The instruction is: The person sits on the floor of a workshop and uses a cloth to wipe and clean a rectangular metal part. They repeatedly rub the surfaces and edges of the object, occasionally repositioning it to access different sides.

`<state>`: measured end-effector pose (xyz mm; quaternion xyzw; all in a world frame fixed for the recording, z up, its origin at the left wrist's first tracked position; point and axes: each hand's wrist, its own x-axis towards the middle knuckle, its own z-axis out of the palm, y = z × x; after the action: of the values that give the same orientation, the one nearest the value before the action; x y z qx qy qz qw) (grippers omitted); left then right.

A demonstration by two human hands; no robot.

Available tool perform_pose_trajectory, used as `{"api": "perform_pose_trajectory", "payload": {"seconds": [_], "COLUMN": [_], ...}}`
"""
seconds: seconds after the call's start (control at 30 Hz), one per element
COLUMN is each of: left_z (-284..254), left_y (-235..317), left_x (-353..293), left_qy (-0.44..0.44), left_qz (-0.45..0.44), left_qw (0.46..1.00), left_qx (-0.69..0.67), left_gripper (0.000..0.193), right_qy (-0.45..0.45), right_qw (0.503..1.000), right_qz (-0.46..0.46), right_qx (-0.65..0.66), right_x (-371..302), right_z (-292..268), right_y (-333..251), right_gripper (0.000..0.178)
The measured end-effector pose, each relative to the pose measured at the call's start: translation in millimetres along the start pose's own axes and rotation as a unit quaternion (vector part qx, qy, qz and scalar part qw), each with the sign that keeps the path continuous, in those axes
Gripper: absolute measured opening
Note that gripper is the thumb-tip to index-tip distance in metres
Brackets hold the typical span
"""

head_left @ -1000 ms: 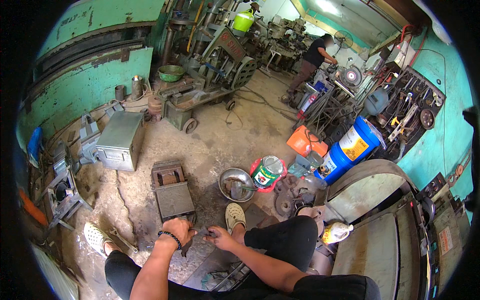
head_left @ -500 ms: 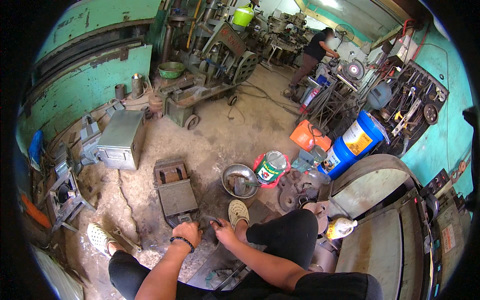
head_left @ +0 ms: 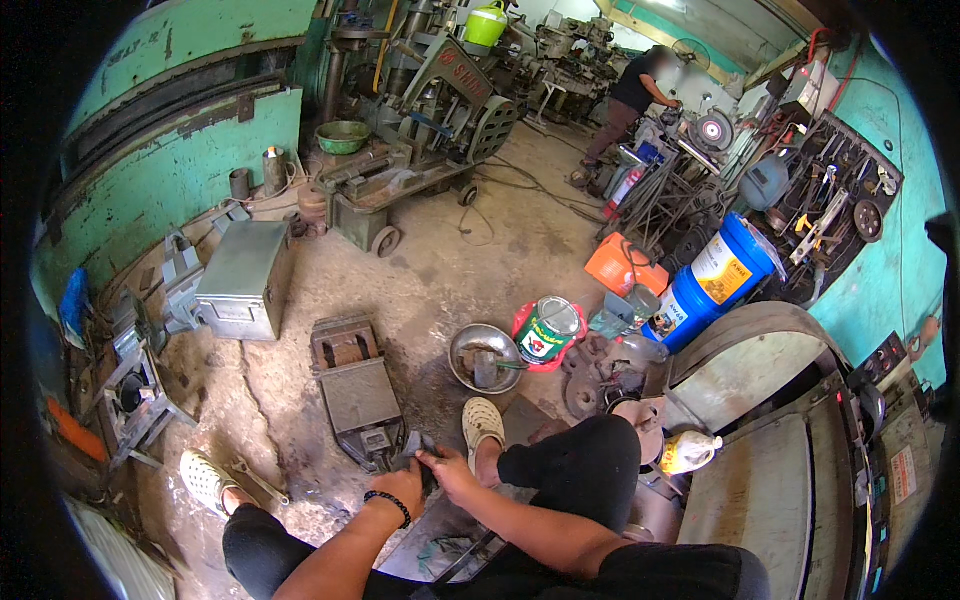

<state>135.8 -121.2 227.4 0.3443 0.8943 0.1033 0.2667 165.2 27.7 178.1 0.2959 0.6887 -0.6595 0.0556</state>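
My left hand [head_left: 404,488], with a dark beaded bracelet at the wrist, is closed beside my right hand [head_left: 450,472], also closed. Between their fingers a small grey, flat folded piece [head_left: 418,443] sticks up; its kind is unclear, and its lower part is hidden by the hands. Just ahead and to the left lies a grey machine vise [head_left: 362,395] on the floor, its near end close to my fingers. Right of the vise stands a metal bowl [head_left: 458,368] with brownish matter and a flat grey-headed tool [head_left: 487,370] in it.
A green can [head_left: 545,338] stands on something red beside the bowl. Round metal parts [head_left: 583,392] and blue buckets [head_left: 690,305] are to the right. A wrench [head_left: 262,482] lies by my left shoe. A metal box [head_left: 240,290] sits left; another person [head_left: 632,100] works far back.
My left hand has drawn back from the vise's near end and in toward my right hand. The grey piece, earlier a curved strip between the hands, now sticks up above the fingers.
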Motion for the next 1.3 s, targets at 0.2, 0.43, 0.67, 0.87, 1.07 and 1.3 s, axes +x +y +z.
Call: {"api": "perform_pose_trajectory", "payload": {"seconds": [0.2, 0.43, 0.67, 0.87, 1.07, 1.3], "left_z": [-45.6, -67.0, -64.5, -64.0, -62.6, -75.3], "left_y": [-5.1, -23.6, -31.3, -35.6, -36.7, -26.7], "left_x": [-12.1, -21.6, -20.6, -20.4, -18.8, -20.2], "left_qy": [0.144, 0.257, 0.218, 0.228, 0.260, 0.195], "left_qz": [0.013, -0.014, -0.084, -0.102, -0.090, -0.114], "left_qw": [0.984, 0.942, 0.950, 0.946, 0.936, 0.954], "left_qx": [-0.100, -0.213, -0.206, -0.204, -0.219, -0.196], "left_gripper": [0.050, 0.042, 0.038, 0.038, 0.039, 0.041], "right_qy": [0.004, -0.124, -0.097, -0.156, -0.234, -0.203], "right_qw": [0.904, 0.864, 0.900, 0.928, 0.900, 0.883], "right_qz": [-0.247, -0.341, -0.298, -0.239, -0.292, -0.263], "right_qx": [-0.350, -0.348, -0.302, -0.238, -0.224, -0.331], "right_x": [20.3, 21.2, 11.8, 7.3, 12.0, 4.4], "right_z": [-32.2, -37.2, 4.0, 2.6, 1.4, -1.0], "right_y": [-60.0, -86.7, -67.0, -73.4, -63.7, -69.3], "right_gripper": [0.045, 0.033, 0.037, 0.053, 0.048, 0.044]}}
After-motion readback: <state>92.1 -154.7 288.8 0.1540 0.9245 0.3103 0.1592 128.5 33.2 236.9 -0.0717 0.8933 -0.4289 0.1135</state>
